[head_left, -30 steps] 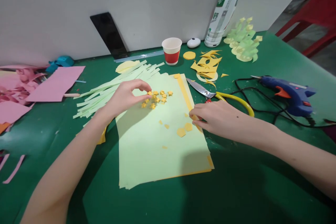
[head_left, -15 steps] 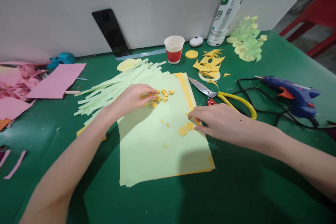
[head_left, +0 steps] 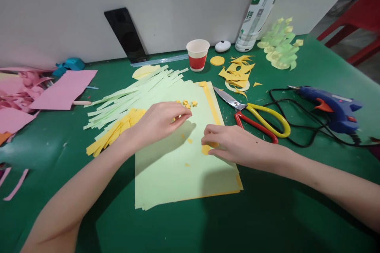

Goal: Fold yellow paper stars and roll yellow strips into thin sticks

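Stars (head_left: 194, 103) on green paper, one hand over them, the other beside.
The left hand (head_left: 157, 120) arches over them, thumb and fingers nearly together; whether it pinches one, I cannot tell. The right hand (head_left: 234, 140) curls over yellow pieces (head_left: 205, 150) at the sheets' right side, thumb and fingers slightly parted, its hold unclear. The pale paper (head_left: 178, 189) probably serves as a mat where small bits show up well. Scissors (head_left: 241, 106) and a glue gun (head_left: 329, 106) lie on the right, likely for easy reach; yellow strips (head_left: 118, 128) lie on the left. All rests on a green table (head_left: 166, 229) against a pale wall (head_left: 178, 8), a red chair (head_left: 353, 19) beyond.
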